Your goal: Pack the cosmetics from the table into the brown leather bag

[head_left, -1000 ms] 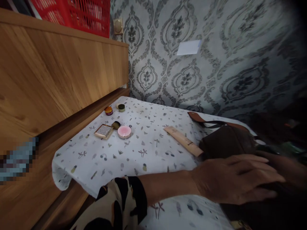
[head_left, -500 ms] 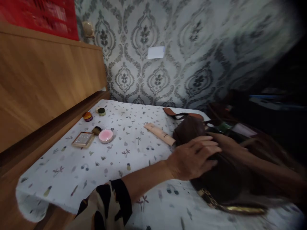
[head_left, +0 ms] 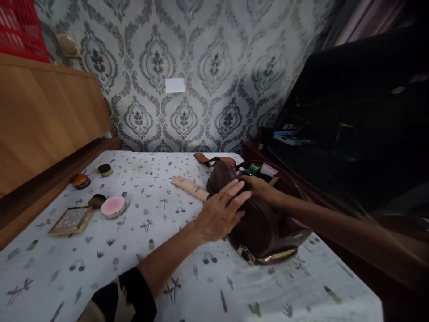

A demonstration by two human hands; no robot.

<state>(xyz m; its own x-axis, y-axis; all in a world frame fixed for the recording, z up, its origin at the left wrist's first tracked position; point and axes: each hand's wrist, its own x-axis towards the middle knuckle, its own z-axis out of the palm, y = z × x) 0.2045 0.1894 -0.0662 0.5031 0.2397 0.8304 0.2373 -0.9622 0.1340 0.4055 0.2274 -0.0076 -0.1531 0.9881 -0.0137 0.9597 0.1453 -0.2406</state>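
Observation:
A dark brown handbag (head_left: 258, 228) with a gold zip lies on the table's right side, its top open toward the right. My left hand (head_left: 219, 214) rests against the bag's near left side, fingers stretched out and slightly apart. My right hand (head_left: 256, 188) reaches in at the bag's opening from the right; its fingers are hidden behind the bag's edge, so whether they hold anything does not show. Inside the opening, a green item (head_left: 254, 168) and a pale flat item (head_left: 268, 170) are visible. A peach-coloured tube (head_left: 190, 188) lies just left of the bag.
On the left of the patterned white cloth (head_left: 134, 241) are a pink round case (head_left: 113, 207), a glittery square compact (head_left: 71, 221), a dark brush-like item (head_left: 97, 201), an orange-lidded jar (head_left: 81, 180) and a dark-lidded jar (head_left: 105, 169). A brown strap (head_left: 214, 159) lies behind the bag.
The view has swung to the right, so everything appears shifted left. My right hand stays at the bag's opening and my left hand stays on its side.

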